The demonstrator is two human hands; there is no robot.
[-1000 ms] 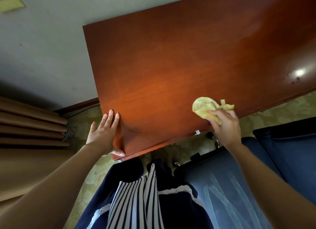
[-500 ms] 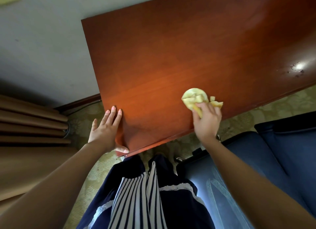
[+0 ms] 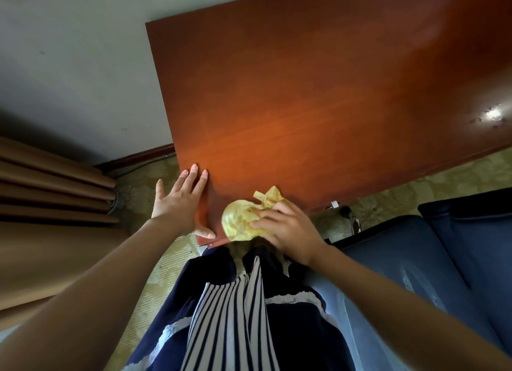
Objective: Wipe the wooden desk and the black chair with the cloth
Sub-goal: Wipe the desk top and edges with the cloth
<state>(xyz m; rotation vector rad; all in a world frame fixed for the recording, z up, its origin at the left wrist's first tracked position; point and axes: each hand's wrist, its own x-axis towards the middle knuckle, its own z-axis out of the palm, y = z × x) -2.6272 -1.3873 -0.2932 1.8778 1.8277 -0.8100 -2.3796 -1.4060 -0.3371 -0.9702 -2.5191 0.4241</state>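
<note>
Hands at near-left corner of counter: left hand flat, fingers spread; right hand, just beside, clutches bunched cloth; counter runs far-right.

A furnished private room, a home or hotel bedroom or sitting room
A polished red-brown wooden bench stands against a plain pale wall with a dark wooden skirting board; brown pleated curtains hang at the left, pale green patterned carpet covers the floor, and a dark blue padded seat sits just beside the bench
</note>
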